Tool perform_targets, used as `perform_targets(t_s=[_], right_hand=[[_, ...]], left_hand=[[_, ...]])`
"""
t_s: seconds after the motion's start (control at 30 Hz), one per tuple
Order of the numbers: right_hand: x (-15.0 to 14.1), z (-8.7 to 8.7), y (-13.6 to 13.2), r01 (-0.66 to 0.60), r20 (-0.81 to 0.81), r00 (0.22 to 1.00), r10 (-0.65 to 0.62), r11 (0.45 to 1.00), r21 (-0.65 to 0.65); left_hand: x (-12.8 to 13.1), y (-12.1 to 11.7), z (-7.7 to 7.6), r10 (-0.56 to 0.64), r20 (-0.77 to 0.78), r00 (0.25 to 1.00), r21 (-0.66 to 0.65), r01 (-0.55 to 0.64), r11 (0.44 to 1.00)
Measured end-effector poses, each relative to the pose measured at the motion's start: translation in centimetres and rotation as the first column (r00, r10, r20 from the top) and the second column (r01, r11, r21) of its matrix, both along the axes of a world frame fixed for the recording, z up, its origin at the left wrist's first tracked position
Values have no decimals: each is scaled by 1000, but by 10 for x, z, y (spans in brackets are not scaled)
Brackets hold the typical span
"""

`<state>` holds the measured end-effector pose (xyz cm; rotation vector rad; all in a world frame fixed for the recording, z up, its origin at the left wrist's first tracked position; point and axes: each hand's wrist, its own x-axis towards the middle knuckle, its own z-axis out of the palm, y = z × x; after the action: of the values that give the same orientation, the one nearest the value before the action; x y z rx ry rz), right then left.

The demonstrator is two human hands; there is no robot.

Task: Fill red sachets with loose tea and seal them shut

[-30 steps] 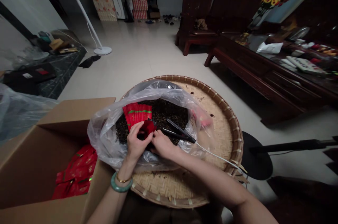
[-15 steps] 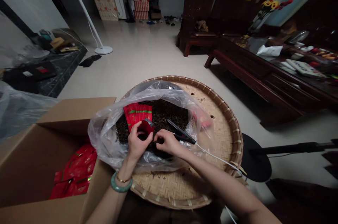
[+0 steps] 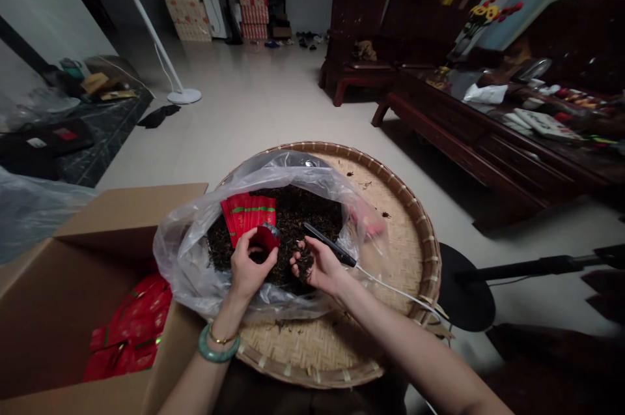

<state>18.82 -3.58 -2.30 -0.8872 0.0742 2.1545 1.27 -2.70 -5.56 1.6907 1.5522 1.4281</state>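
My left hand (image 3: pixel 248 267) holds a small red packet (image 3: pixel 265 240) with a silvery inner lining, its mouth held apart above the leaves. My right hand (image 3: pixel 318 266) is cupped palm up, with a pinch of dark loose tea leaves (image 3: pixel 305 263) in its fingers. Below both hands, a mound of the same leaves (image 3: pixel 293 219) lies inside a clear plastic bag (image 3: pixel 190 265). A row of red packets (image 3: pixel 247 212) stands against the leaves by my left hand. A black heat-sealing tool (image 3: pixel 328 244) with a white cord lies just beyond my right hand.
The bag sits on a round woven bamboo tray (image 3: pixel 390 252). At left stands an open cardboard box (image 3: pixel 58 317) holding red packets. A black round stool (image 3: pixel 463 288) is right of the tray, and a dark wooden table (image 3: pixel 463 128) runs behind it.
My right hand has turned palm up and now cups leaves, moving slightly away from the red packet. The black tool lies separate from it. The view has shifted a little.
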Motion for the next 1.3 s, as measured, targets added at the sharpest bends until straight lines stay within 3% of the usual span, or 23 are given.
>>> perform_targets(t_s=[0.27,0.43,0.53,0.7,0.87,0.97,1.07,1.13,1.2,1.3], right_hand=[[-8,16,-5,208,-110,970,-217,974,-92],[-22,13,-16,307,-51,942,-331,914,-267],[-22,10,-24,384,-68,910,-410,892,-239],[-22,7,-37,287,-6,952,-306,900,-328],[-24,10,-29,313,-57,941,-334,921,-230],[-22,-1,-22,283,60,959,-277,950,-133],[-19,-19,-17,156,303,933,-196,976,150],[-16,-27,-15,-65,523,842,-133,937,343],[-13,-31,-13,-346,733,668,-124,821,454],[-9,-30,-14,-699,884,402,-237,544,464]], left_hand=[[0,-1,-1,-9,-6,1000,-14,9,1000],[-1,0,-1,-9,-9,1000,3,10,1000],[-1,0,0,-13,-6,1000,19,14,1000],[0,0,0,-11,-11,1000,17,11,1000],[0,0,0,-15,-10,1000,38,16,999],[-1,-1,-1,-11,-17,1000,30,11,999],[-1,-1,-3,-21,-20,1000,21,22,1000],[-2,-1,-3,-26,-18,999,18,26,999],[-2,-1,-4,-25,-21,999,13,25,1000],[-2,-1,-4,-18,-25,1000,9,18,1000]])
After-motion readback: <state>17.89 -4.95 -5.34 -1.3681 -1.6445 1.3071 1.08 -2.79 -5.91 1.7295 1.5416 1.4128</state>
